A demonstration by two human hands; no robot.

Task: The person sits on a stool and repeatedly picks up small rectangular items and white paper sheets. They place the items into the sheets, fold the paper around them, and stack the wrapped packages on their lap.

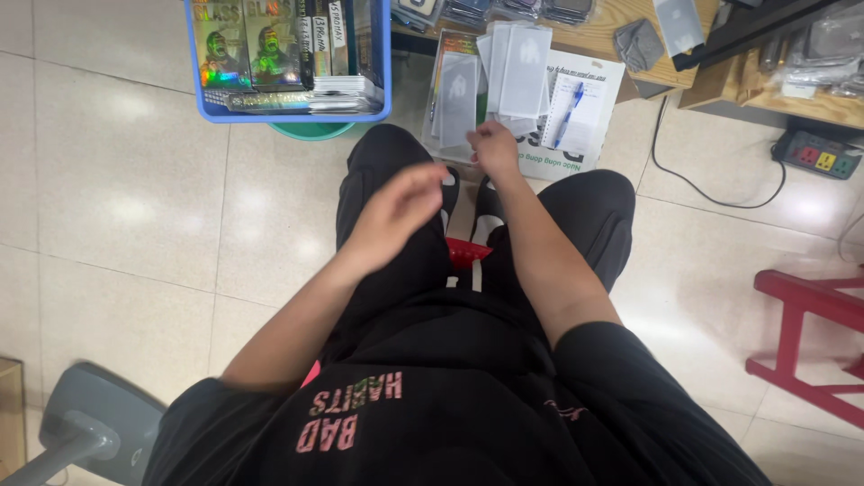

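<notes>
Glossy cream floor tiles (135, 207) underlie grey sleeves (522, 67), right hand (493, 148) touching.

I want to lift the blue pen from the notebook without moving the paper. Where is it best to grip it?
Probably pinch the blue pen at mid-barrel, from above: it lies flat and slanted on the open notebook, its long sides free. The right hand is nearest.

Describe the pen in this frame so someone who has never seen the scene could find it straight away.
Start at the wooden table edge along the top, then drop to the white box on the floor in front of the seated person's knees. On the notepad lying on that box rests the blue pen, the only slim blue thing among the grey flat packets.
</notes>
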